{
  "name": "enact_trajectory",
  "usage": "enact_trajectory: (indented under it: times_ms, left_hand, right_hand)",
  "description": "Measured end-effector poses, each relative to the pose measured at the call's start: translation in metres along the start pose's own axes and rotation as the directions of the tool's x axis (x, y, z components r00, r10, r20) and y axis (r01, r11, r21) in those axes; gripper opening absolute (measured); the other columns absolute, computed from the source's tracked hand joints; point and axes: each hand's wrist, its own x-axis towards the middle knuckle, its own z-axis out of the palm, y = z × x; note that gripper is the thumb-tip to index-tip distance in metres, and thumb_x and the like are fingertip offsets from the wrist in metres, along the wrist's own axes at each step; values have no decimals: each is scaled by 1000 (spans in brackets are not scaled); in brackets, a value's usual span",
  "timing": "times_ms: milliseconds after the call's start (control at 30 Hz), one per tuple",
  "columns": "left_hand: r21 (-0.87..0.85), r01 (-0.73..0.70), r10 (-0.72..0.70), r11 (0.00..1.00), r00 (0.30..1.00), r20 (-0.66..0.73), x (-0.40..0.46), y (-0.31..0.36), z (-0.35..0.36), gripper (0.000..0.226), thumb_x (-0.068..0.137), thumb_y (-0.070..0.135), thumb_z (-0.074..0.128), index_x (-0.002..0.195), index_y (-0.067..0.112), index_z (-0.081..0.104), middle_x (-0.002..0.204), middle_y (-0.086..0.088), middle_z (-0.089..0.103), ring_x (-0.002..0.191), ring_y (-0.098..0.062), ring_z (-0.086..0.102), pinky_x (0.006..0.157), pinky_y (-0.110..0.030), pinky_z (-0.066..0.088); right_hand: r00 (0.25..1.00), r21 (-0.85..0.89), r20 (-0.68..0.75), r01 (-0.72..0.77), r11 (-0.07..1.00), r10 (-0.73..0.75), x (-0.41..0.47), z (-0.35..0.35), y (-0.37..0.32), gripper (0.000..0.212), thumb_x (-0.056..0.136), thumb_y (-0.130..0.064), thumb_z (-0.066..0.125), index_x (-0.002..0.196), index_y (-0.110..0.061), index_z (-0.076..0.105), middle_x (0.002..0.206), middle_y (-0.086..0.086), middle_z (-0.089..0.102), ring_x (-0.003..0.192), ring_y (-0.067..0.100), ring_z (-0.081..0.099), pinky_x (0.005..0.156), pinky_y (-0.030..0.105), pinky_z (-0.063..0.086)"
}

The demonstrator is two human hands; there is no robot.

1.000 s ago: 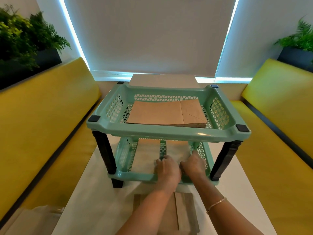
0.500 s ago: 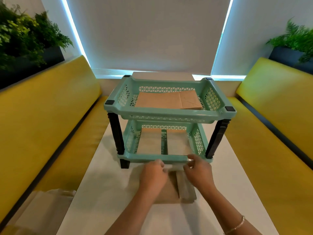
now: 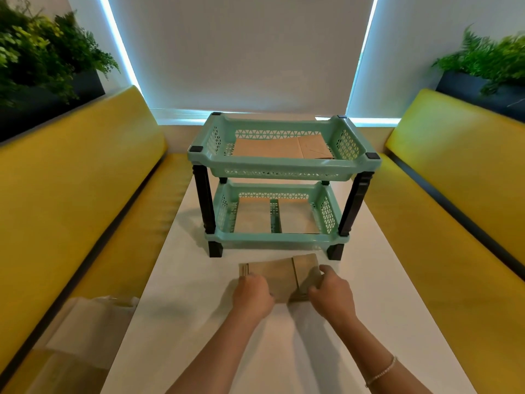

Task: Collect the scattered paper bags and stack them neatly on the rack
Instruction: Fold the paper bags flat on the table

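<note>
A mint-green two-tier rack [image 3: 281, 166] with black legs stands on the white table [image 3: 181, 308]. Its top tier holds a flat stack of brown paper bags [image 3: 267, 147]. Two flat piles of paper bags [image 3: 251, 216] lie side by side in the bottom tier. In front of the rack, a small stack of folded brown bags [image 3: 279, 275] lies on the table. My left hand [image 3: 252, 294] grips its left end and my right hand [image 3: 331, 294] grips its right end.
Yellow benches [image 3: 71, 194] run along both sides of the table. Planters with green plants [image 3: 42, 58] sit behind each backrest. A pale bag or sheet [image 3: 85, 331] lies on the left bench seat near me. A blind covers the window behind the rack.
My hands have come back from the rack's bottom tier toward me and now hold the bag stack on the table. The view has pulled back from the rack.
</note>
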Motion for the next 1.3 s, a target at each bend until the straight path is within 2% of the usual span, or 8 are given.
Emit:
enact_trajectory:
  times_ms: [267,433,700,833,933,1067,1167,1300]
  left_hand:
    - [62,-81,85,995,994,-72,-4,-6,7,30,93,21,49,117,8,59,122,-10,55,113,-24,50,88,-29,44]
    - [79,-101,108,992,991,-84,-4,-7,10,32,93,21,50,122,10,59,125,-9,54,117,-24,48,92,-29,43]
    - [119,-109,119,987,989,-86,-1,-7,11,35,94,26,51,123,8,58,125,-9,54,116,-25,47,93,-31,42]
    - [138,-111,124,984,988,-93,-3,-6,13,32,94,24,51,120,7,58,125,-10,54,116,-26,46,93,-31,41]
    - [140,-113,127,984,987,-98,-3,-7,14,30,94,20,49,119,7,59,124,-10,54,116,-25,46,93,-30,41]
    - [130,-133,146,983,985,-94,-3,-9,15,28,93,19,49,116,8,60,123,-11,54,116,-25,46,92,-30,40]
    - [47,-142,146,989,985,-90,1,-12,15,30,91,25,54,116,10,60,120,-9,57,114,-25,50,90,-30,44]
    - [-448,-56,-14,892,988,-152,3,-25,16,86,70,42,75,141,18,32,135,-2,46,124,-24,45,100,-34,43]
  right_hand:
    - [989,-47,-107,97,994,-102,-11,5,-7,50,90,-16,52,138,-17,38,105,9,64,91,23,61,81,33,54]
    - [977,-159,-134,146,976,-168,-12,5,-12,52,91,-16,47,141,-18,34,100,6,66,90,22,60,91,31,47]
    - [966,-76,-159,192,978,-202,-17,1,-18,44,87,-6,50,130,-15,46,101,8,67,88,25,61,91,32,47]
    - [951,-187,-174,223,957,-256,-16,2,-18,40,91,-10,46,130,-20,48,93,5,68,77,20,54,95,28,38]
    - [938,-254,-171,254,933,-302,-16,6,-19,41,90,-11,46,130,-21,48,91,3,69,84,23,61,103,31,32]
    - [942,-170,-183,252,953,-282,-12,6,-21,45,88,-12,53,133,-19,46,110,4,65,103,23,54,101,31,32]
    - [975,94,-109,206,974,-196,-9,2,-27,51,85,-9,60,134,-14,46,109,8,65,94,23,59,84,30,48]
    - [995,438,96,-40,898,-2,1,-10,-15,22,84,1,56,103,-7,65,94,8,62,80,16,56,68,25,49]
